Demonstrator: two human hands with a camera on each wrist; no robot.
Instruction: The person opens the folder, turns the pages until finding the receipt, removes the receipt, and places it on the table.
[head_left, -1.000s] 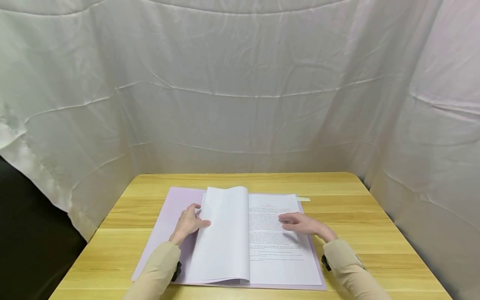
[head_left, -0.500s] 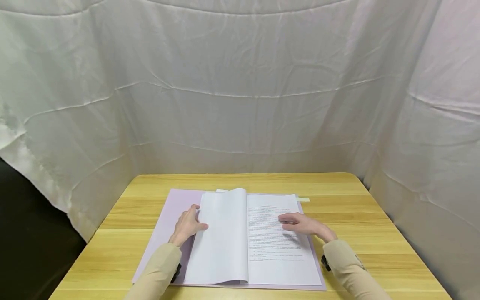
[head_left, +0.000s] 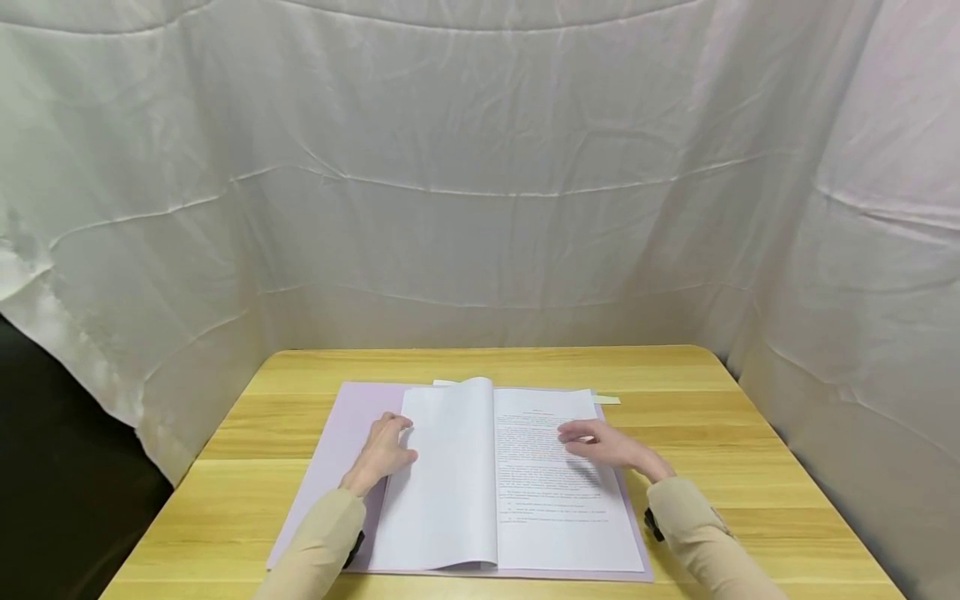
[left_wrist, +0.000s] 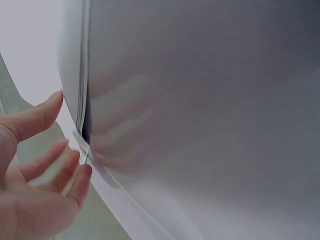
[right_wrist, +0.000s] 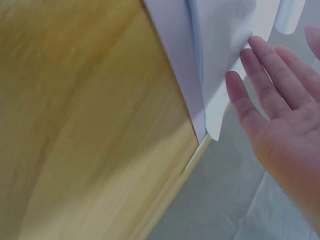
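Near the front edge of the yellow wood-grain counter (head_left: pixel 750 508), white paper sheets (head_left: pixel 442 483) were spread open on a flat lilac folder (head_left: pixel 366 404). The left hand (head_left: pixel 380 450) was held at their left edge, the right hand (head_left: pixel 606 444) over the printed right page (head_left: pixel 551 542); both hands' fingers were loosely parted, nothing gripped. Pale cloth (head_left: pixel 480 233) was draped beyond.

This looks like a curtained-off booth (head_left: pixel 251 267): pale, creased cloth (head_left: pixel 480 167) hangs across the upper frame and down both sides, around a wood-grain counter (head_left: pixel 637 367) at bottom centre. Printed pages (head_left: pixel 551 492) in a lilac folder (head_left: pixel 360 404) on it suggest desk work. Whether the booth stands in an office, a home or a studio cannot be told.
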